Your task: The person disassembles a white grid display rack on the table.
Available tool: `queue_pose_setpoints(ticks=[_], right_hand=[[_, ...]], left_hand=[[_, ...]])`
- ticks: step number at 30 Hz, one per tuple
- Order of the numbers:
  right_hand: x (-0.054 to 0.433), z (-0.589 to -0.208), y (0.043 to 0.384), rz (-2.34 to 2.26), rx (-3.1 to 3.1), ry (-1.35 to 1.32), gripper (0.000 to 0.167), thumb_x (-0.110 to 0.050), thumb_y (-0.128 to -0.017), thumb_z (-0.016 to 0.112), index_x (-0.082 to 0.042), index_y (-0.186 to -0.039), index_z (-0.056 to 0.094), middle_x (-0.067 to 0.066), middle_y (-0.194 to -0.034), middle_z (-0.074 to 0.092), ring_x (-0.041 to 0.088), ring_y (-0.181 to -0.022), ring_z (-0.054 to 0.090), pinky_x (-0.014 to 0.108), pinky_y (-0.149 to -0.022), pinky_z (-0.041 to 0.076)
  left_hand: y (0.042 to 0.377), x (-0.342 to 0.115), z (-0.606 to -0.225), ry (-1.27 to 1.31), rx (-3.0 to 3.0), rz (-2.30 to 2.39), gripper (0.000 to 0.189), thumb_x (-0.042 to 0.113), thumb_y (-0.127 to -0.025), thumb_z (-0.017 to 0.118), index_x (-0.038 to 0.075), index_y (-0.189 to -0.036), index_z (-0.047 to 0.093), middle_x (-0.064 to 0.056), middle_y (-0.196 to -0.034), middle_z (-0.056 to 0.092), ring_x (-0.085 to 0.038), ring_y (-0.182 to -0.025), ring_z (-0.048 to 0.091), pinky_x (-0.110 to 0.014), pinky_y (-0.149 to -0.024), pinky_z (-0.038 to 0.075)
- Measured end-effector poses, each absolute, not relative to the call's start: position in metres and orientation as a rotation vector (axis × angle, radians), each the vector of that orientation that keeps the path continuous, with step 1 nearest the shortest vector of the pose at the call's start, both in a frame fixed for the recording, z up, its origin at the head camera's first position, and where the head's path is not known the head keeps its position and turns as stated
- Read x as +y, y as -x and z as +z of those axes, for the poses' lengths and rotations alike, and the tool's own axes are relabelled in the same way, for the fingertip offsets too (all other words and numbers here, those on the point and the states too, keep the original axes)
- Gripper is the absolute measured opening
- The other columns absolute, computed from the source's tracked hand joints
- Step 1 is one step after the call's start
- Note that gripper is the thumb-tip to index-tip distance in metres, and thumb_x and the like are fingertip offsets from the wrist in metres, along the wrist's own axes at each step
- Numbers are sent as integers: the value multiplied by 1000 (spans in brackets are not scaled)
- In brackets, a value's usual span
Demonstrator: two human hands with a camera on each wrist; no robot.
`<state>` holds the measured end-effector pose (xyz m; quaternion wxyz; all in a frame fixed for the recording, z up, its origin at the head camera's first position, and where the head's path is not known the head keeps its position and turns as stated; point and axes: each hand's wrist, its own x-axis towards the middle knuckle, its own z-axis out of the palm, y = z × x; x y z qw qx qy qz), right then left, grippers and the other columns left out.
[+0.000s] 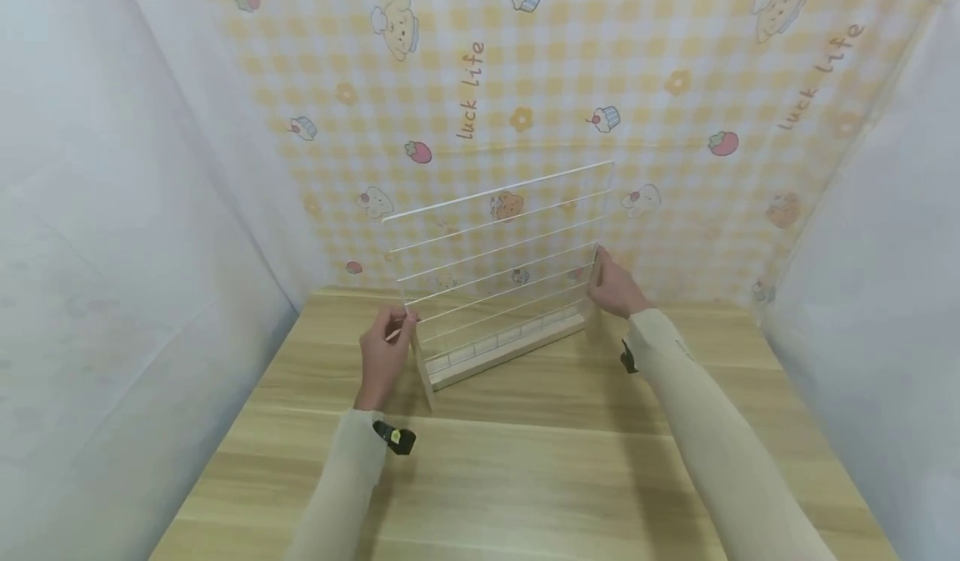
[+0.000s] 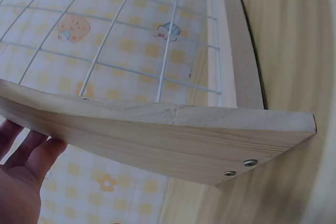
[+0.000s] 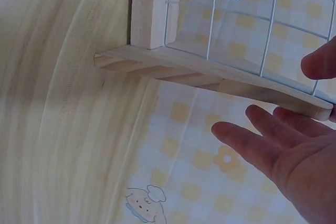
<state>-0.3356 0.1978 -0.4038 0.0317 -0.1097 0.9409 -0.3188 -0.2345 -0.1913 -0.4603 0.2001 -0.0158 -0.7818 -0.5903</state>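
A wire grid rack with a white top wire [image 1: 498,191] stands at a slant on the table, its wooden base bar [image 1: 510,352] running between two wooden side panels. My left hand [image 1: 384,357] pinches the upper end of the left panel [image 1: 422,369]. In the left wrist view, that hand's fingers [image 2: 46,158] touch the panel's outer face, which has two screws [image 2: 240,168] near its lower end. On the far side, my right hand [image 1: 618,288] grips the top of the right panel [image 3: 210,80]. Its thumb [image 3: 320,62] is over the grid side, several fingers outside.
Behind the rack hangs a yellow checked cloth [image 1: 540,69] with cartoon prints. White sheets [image 1: 90,236] enclose the left and right sides. The wood-grain table [image 1: 510,478] reaches toward me, and a dark strap piece [image 1: 395,438] sits at the left cuff.
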Motion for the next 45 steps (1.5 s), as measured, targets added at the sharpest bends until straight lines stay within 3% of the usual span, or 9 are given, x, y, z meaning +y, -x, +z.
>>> queue_pose_setpoints(ticks=[6, 9, 13, 14, 18, 24, 30, 40, 45], right_hand=[[187, -410, 335, -1105, 2841, 352, 82, -17, -98, 46, 3, -158, -5, 39, -158, 23, 53, -142, 35, 61, -116, 34], [179, -415, 332, -1212, 2897, 332, 78, -25, -100, 51, 7, -156, 8, 40, -150, 34, 52, -137, 41, 61, -115, 37], [164, -417, 320, -1417, 3020, 273, 73, -27, -98, 57, 5, -154, 21, 34, -147, 37, 47, -137, 38, 58, -115, 35], [160, -416, 316, -1472, 3039, 256, 76, -27, -98, 57, 3, -156, 17, 32, -155, 28, 46, -144, 29, 60, -120, 28], [144, -410, 304, -1695, 3059, 333, 76, -27, -96, 63, -2, -156, 23, 27, -148, 35, 40, -134, 40, 56, -111, 38], [126, -403, 297, -1876, 2905, 390, 86, -28, -92, 71, -11, -159, 19, 22, -144, 38, 37, -121, 49, 53, -98, 48], [117, -403, 298, -1792, 2910, 425, 97, -27, -87, 76, -16, -161, 14, 19, -147, 40, 40, -125, 50, 54, -97, 49], [107, -408, 298, -1565, 2942, 602, 132, -28, -73, 91, -24, -162, -7, 22, -149, 42, 44, -124, 55, 58, -96, 53], [102, -415, 302, -1508, 2974, 654, 140, -16, -69, 93, -22, -161, -13, 20, -147, 40, 39, -120, 56, 54, -97, 53]], left_hand=[[203, -182, -466, 10, -2138, -1638, 18, 22, -101, 61, 5, -105, 64, -14, -111, 73, -9, -100, 67, -24, -94, 54], [194, -178, -471, 23, -2108, -1652, 17, 20, -101, 62, 4, -103, 64, -14, -106, 72, -2, -94, 65, -16, -89, 51], [188, -175, -475, 75, -2033, -1703, 15, 16, -100, 63, 1, -102, 63, -13, -101, 72, -4, -90, 65, -16, -85, 51], [187, -175, -476, 85, -2014, -1721, 15, 15, -100, 63, 0, -102, 62, -11, -101, 71, -5, -90, 65, -16, -85, 51], [185, -174, -479, 104, -1972, -1771, 14, 13, -100, 62, -1, -102, 62, 0, -100, 70, -5, -91, 65, -16, -84, 51], [185, -173, -479, 109, -1936, -1794, 17, 11, -100, 61, -4, -106, 60, -5, -103, 70, -3, -91, 64, -16, -83, 50], [185, -173, -479, 103, -1949, -1804, 17, 11, -100, 61, -5, -108, 59, 14, -101, 68, -2, -93, 63, -16, -85, 50], [185, -172, -479, 100, -1943, -1806, 18, 11, -102, 58, -6, -109, 58, 15, -102, 68, 0, -95, 65, -16, -86, 50], [186, -172, -480, 93, -1924, -1811, 18, 11, -101, 59, -5, -108, 58, 4, -104, 70, -1, -96, 65, -16, -86, 49]])
